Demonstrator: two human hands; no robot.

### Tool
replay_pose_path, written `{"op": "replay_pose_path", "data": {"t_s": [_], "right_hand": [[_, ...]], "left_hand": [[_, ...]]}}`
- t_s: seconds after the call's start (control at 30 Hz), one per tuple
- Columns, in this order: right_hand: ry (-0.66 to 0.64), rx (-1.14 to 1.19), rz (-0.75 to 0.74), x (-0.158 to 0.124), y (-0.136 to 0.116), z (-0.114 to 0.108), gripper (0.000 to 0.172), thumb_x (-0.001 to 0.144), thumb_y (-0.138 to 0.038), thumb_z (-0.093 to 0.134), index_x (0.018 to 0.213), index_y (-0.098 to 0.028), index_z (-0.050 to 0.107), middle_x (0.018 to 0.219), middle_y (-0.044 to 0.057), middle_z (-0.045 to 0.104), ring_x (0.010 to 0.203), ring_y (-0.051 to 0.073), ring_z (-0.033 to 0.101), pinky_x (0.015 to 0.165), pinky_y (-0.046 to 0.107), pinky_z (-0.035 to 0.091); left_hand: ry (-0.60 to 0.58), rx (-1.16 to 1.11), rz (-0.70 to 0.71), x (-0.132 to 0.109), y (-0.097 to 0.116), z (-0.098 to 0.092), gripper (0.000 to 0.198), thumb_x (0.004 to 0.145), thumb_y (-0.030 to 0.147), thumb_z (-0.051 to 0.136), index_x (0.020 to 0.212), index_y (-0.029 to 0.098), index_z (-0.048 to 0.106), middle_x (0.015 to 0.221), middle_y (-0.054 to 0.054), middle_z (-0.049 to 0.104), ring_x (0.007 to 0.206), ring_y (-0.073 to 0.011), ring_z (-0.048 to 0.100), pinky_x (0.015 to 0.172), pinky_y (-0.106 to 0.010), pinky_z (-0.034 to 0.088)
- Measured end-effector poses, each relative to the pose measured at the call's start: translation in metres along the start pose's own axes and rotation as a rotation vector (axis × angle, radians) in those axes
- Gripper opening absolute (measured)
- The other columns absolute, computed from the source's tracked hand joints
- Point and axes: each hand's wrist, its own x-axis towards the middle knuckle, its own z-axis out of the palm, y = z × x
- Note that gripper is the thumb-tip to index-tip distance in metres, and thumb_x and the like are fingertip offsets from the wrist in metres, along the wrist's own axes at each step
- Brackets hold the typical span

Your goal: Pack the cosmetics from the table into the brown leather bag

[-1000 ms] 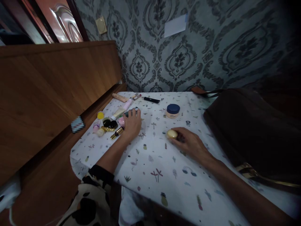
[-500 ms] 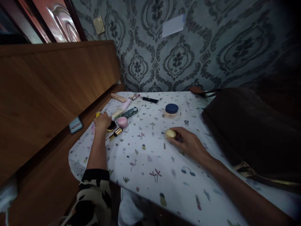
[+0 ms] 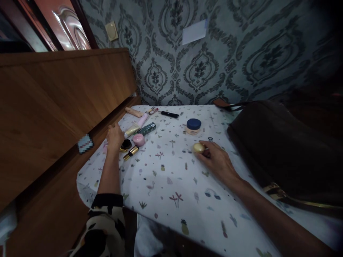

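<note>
My right hand (image 3: 218,160) grips a small round pale-yellow item (image 3: 198,148) between thumb and fingers, in front of a jar with a dark blue lid (image 3: 193,126). At the table's left side, my left hand (image 3: 115,136) has its fingers bent downward; what they hold, if anything, is hidden. Beside it lie a black round item (image 3: 127,144), a pink jar (image 3: 138,140), a gold and black tube (image 3: 131,153) and a cream tube (image 3: 132,130). A dark green bottle (image 3: 148,128) rests behind the pink jar.
A large dark bag (image 3: 281,153) covers the right side of the patterned tablecloth (image 3: 166,185). Farther back lie a black tube (image 3: 169,114) and a tan tube (image 3: 134,112). A wooden panel (image 3: 66,96) borders the left, and a papered wall stands behind.
My right hand has moved slightly right and up with the pale-yellow item. My left hand has shifted a little up, and the yellow thing by its fingers no longer shows.
</note>
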Motion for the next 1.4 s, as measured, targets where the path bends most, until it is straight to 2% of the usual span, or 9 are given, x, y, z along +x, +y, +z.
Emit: {"op": "replay_pose_path", "data": {"t_s": [0.1, 0.2, 0.3, 0.43, 0.73, 0.93, 1.0, 1.2, 1.4], "right_hand": [[0.0, 0.001, 0.022, 0.0, 0.0, 0.0, 0.041, 0.079, -0.033, 0.061, 0.118, -0.022, 0.063, 0.097, 0.007, 0.062, 0.071, 0.021, 0.062, 0.074, 0.038, 0.055], [0.012, 0.003, 0.01, -0.001, -0.002, 0.001, 0.041, 0.079, -0.031, 0.061, 0.119, -0.021, 0.063, 0.095, 0.006, 0.06, 0.068, 0.019, 0.061, 0.074, 0.038, 0.056], [0.042, 0.003, 0.009, -0.002, -0.006, 0.0, 0.045, 0.078, -0.032, 0.063, 0.121, -0.021, 0.062, 0.103, 0.007, 0.057, 0.063, 0.016, 0.059, 0.072, 0.037, 0.056], [0.079, 0.01, 0.026, -0.004, -0.013, -0.004, 0.047, 0.078, -0.033, 0.062, 0.124, -0.022, 0.061, 0.116, 0.009, 0.053, 0.062, 0.013, 0.057, 0.068, 0.035, 0.055], [0.079, 0.048, -0.014, -0.004, -0.015, -0.003, 0.031, 0.08, -0.029, 0.057, 0.11, -0.021, 0.065, 0.115, 0.01, 0.054, 0.06, 0.012, 0.054, 0.065, 0.036, 0.053], [0.071, 0.042, -0.062, -0.006, -0.018, -0.006, 0.028, 0.084, -0.028, 0.057, 0.109, -0.02, 0.065, 0.116, 0.011, 0.054, 0.065, 0.013, 0.056, 0.068, 0.035, 0.054], [0.054, 0.039, -0.134, -0.008, -0.024, -0.009, 0.026, 0.088, -0.031, 0.056, 0.11, -0.02, 0.065, 0.119, 0.012, 0.054, 0.069, 0.015, 0.058, 0.07, 0.035, 0.054], [-0.257, 0.07, -0.488, -0.018, -0.044, -0.011, 0.047, 0.094, -0.053, 0.055, 0.127, -0.02, 0.057, 0.119, 0.013, 0.059, 0.093, 0.022, 0.062, 0.076, 0.035, 0.055], [-0.449, 0.028, -0.546, -0.022, -0.045, 0.0, 0.051, 0.091, -0.056, 0.058, 0.126, -0.018, 0.055, 0.113, 0.012, 0.061, 0.101, 0.026, 0.062, 0.081, 0.039, 0.054]], "left_hand": [[0.062, -0.272, 0.197, -0.005, 0.017, -0.003, 0.048, 0.088, 0.033, 0.057, 0.133, 0.018, 0.048, 0.124, -0.017, 0.058, 0.113, -0.0326, 0.06, 0.093, -0.044, 0.049], [-0.164, -0.605, 0.452, -0.02, 0.047, 0.002, 0.058, 0.081, 0.037, 0.066, 0.134, 0.023, 0.047, 0.109, -0.006, 0.063, 0.097, -0.0229, 0.063, 0.084, -0.034, 0.052], [-0.427, -0.714, 0.652, -0.049, 0.08, 0.011, 0.068, 0.074, 0.04, 0.073, 0.135, 0.024, 0.049, 0.106, -0.005, 0.064, 0.089, -0.0206, 0.063, 0.08, -0.033, 0.052], [-0.513, -0.638, 0.79, -0.082, 0.106, 0.016, 0.066, 0.075, 0.038, 0.073, 0.135, 0.027, 0.05, 0.106, -0.005, 0.068, 0.097, -0.0245, 0.064, 0.088, -0.038, 0.051], [-0.268, -0.666, 0.769, -0.071, 0.1, 0.041, 0.058, 0.085, 0.032, 0.061, 0.14, 0.022, 0.045, 0.142, -0.011, 0.053, 0.132, -0.0284, 0.049, 0.109, -0.043, 0.041], [-0.279, -0.968, 0.646, -0.059, 0.099, 0.03, 0.043, 0.092, 0.043, 0.053, 0.127, 0.018, 0.05, 0.106, -0.008, 0.069, 0.098, -0.0202, 0.066, 0.088, -0.034, 0.051], [-0.275, -0.901, 0.677, -0.061, 0.098, 0.022, 0.042, 0.093, 0.048, 0.052, 0.122, 0.019, 0.055, 0.11, -0.008, 0.066, 0.101, -0.0215, 0.064, 0.085, -0.034, 0.051], [-0.645, -0.54, 1.016, -0.08, 0.099, 0.014, 0.076, 0.08, 0.063, 0.065, 0.14, 0.02, 0.047, 0.142, -0.014, 0.05, 0.136, -0.0321, 0.043, 0.111, -0.046, 0.037], [-0.811, -0.673, 1.037, -0.085, 0.103, 0.015, 0.077, 0.081, 0.061, 0.066, 0.143, 0.02, 0.044, 0.147, -0.015, 0.047, 0.137, -0.0326, 0.043, 0.113, -0.045, 0.035]]}}
